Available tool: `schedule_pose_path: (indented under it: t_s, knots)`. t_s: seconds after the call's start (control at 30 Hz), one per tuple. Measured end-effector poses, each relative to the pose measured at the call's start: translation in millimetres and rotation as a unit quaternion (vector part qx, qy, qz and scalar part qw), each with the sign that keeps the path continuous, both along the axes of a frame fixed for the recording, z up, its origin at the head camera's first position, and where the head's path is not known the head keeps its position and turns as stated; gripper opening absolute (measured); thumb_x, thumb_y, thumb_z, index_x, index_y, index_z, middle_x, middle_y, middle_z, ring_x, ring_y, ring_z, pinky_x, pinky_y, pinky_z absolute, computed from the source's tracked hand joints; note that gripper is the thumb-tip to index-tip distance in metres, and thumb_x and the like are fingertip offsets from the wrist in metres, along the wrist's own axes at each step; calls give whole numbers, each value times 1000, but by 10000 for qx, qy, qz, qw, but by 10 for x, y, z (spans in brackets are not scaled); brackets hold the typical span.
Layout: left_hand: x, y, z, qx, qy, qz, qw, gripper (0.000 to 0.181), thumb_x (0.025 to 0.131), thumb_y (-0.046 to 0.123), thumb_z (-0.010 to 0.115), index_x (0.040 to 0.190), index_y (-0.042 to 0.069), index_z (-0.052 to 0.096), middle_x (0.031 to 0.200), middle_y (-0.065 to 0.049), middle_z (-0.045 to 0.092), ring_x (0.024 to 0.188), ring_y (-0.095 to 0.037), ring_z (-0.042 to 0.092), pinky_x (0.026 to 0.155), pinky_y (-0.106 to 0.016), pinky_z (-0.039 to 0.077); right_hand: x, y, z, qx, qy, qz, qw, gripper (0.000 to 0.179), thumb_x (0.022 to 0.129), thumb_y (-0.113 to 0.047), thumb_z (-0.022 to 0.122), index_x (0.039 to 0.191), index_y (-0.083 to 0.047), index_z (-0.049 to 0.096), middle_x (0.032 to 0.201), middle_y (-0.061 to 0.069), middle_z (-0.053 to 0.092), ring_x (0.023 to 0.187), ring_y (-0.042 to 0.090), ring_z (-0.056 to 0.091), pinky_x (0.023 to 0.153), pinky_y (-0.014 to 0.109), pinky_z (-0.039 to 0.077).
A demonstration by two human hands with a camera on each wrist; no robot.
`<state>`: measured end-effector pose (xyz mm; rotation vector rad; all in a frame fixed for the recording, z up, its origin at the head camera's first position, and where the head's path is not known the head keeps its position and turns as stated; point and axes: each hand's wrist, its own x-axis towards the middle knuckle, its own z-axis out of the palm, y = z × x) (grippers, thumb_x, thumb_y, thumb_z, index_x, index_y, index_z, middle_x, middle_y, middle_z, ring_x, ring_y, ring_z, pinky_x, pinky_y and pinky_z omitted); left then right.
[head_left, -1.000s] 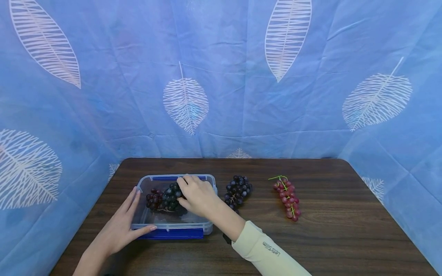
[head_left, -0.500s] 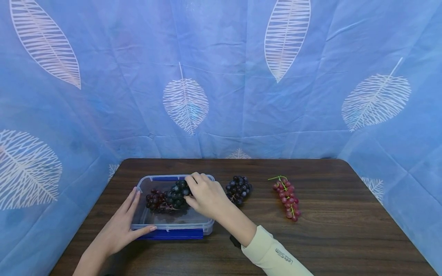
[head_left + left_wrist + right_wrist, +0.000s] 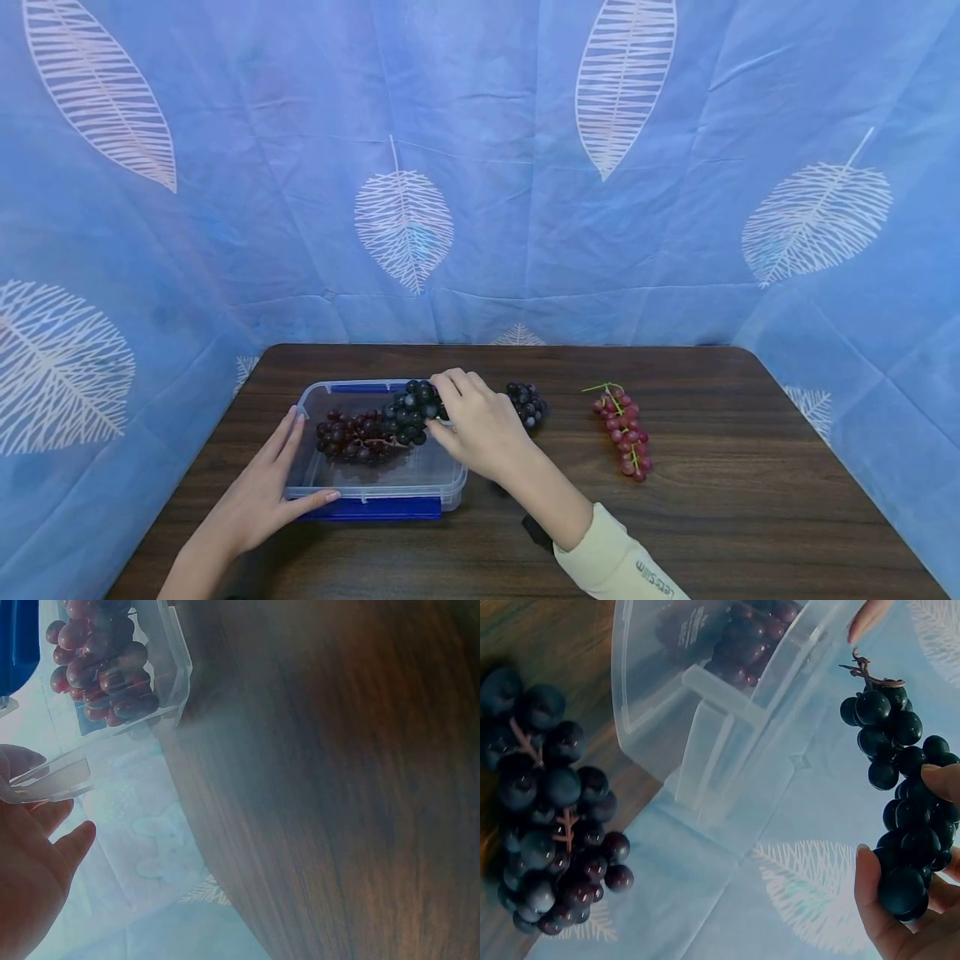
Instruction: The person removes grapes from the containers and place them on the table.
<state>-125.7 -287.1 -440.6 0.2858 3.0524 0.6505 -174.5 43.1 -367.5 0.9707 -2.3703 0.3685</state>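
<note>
My right hand (image 3: 483, 429) grips a bunch of black grapes (image 3: 411, 412) by its right end, over the right part of a clear plastic container (image 3: 431, 468). In the right wrist view, fingers and thumb curl round the grapes (image 3: 915, 817), and the brown stem points away from the palm. Inside the container lies a dark red bunch of grapes (image 3: 352, 437), partly behind the held bunch. My left hand (image 3: 251, 500) rests at the container's left front corner, fingers straight along the left side and thumb along the front edge. The left wrist view shows this hand (image 3: 34, 862) beside a clear flap.
Another dark bunch of grapes (image 3: 528, 405) lies on the brown table (image 3: 720, 500) right of the container, partly covered by my right hand. Farther right lies a pink-red bunch (image 3: 624, 433) with a green stem. A blue clip (image 3: 371, 508) hangs at the container's front. Blue leaf-patterned cloth (image 3: 480, 208) surrounds the table.
My right hand has moved right and slightly up with the black grapes, uncovering more of the red bunch in the container. The left hand has stayed in place.
</note>
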Motion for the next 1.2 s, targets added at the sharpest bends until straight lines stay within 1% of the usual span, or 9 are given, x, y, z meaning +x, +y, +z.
schedule_pose_path:
  t_s: [0.17, 0.37, 0.53, 0.63, 0.73, 0.87, 1.1, 1.2]
  knots:
    - [5, 0, 7, -5, 18, -4, 10000, 122, 90, 68, 71, 170, 3, 7, 177, -23, 1, 150, -61, 26, 107, -78, 36, 35, 133, 38, -176, 61, -44, 9998, 49, 90, -24, 87, 129, -3, 67, 118, 11, 71, 100, 24, 71, 44, 19, 38]
    - [5, 1, 14, -26, 28, 5, 10000, 122, 90, 69, 71, 169, 2, 6, 176, -24, 2, 150, -61, 26, 108, -78, 36, 80, 294, 56, -403, 103, -183, 9990, 51, 88, -24, 89, 128, -2, 66, 118, 12, 71, 102, 26, 72, 46, 24, 45]
    - [4, 2, 15, -35, 74, 11, 10000, 122, 90, 69, 71, 169, 1, 7, 176, -25, 3, 150, -61, 26, 109, -78, 36, 111, 416, 61, -548, -16, -335, 9979, 51, 87, -23, 90, 127, -1, 66, 118, 14, 71, 102, 28, 72, 50, 30, 54]
    - [4, 5, 15, -30, 61, 27, 10000, 122, 90, 69, 71, 169, 1, 8, 176, -25, 3, 150, -61, 26, 109, -78, 35, 135, 488, 65, -540, -50, -432, 9976, 51, 87, -21, 89, 127, 0, 66, 119, 14, 71, 102, 29, 72, 53, 32, 57]
    - [3, 7, 11, -12, 39, 19, 10000, 123, 90, 70, 71, 169, 2, 7, 176, -25, 3, 151, -61, 26, 109, -78, 35, 168, 572, 58, -544, -39, -525, 9971, 52, 86, -21, 90, 127, 0, 66, 119, 15, 71, 100, 29, 72, 50, 29, 53]
    - [7, 6, 7, 7, -4, -12, 10000, 123, 90, 70, 71, 169, 1, 6, 176, -25, 2, 151, -61, 25, 110, -78, 35, 233, 694, 46, -590, -39, -665, 9960, 52, 85, -21, 91, 126, 0, 67, 119, 15, 71, 97, 28, 71, 46, 24, 44]
    - [-5, 3, 30, 5, -103, -15, 9999, 123, 90, 70, 70, 169, 1, 5, 176, -25, -1, 151, -60, 24, 110, -77, 34, 325, 857, 12, -595, -117, -791, 9950, 52, 84, -18, 91, 125, 1, 67, 118, 16, 72, 97, 29, 72, 50, 25, 47]
    - [-14, 2, 26, -12, -78, -9, 10000, 123, 90, 70, 70, 169, 1, 4, 176, -25, -1, 151, -60, 24, 110, -77, 34, 360, 904, -34, -566, -129, -794, 9951, 51, 83, -17, 92, 124, 0, 67, 116, 15, 72, 96, 29, 72, 50, 24, 45]
